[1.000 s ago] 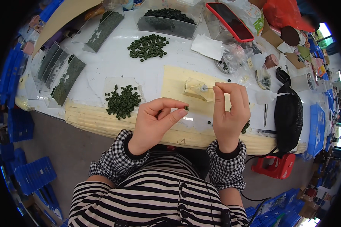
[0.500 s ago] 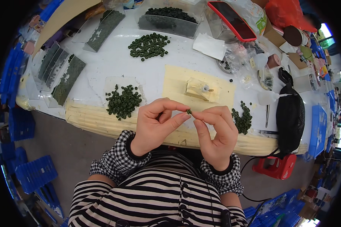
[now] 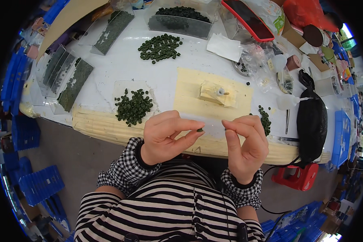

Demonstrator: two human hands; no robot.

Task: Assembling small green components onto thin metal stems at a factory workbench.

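My left hand (image 3: pixel 165 135) pinches a small dark green bead-like piece (image 3: pixel 200 130) between thumb and forefinger, over the table's front edge. A short gap away, my right hand (image 3: pixel 248 145) is also closed in a pinch; a tiny dark speck shows at its fingertips, too small to name. Beyond the hands, a cream-wrapped block (image 3: pixel 207 96) with a short peg stands on a yellow sheet (image 3: pixel 185 86). One pile of green pieces (image 3: pixel 134 107) lies left of the sheet, and a smaller pile (image 3: pixel 265 122) sits partly behind my right hand.
Farther back lies another green pile (image 3: pixel 159 47). Clear bins of dark pieces (image 3: pixel 181 27) line the back and left. A red-cased phone (image 3: pixel 248 20), white tissue (image 3: pixel 224 47), tweezers (image 3: pixel 287 121) and a black mesh bag (image 3: pixel 311 125) are on the right. A red stool (image 3: pixel 296 177) stands below.
My hands, which met at the fingertips, are now apart. The right hand has moved right and slightly down; the left has lowered a little, still pinching the green piece.
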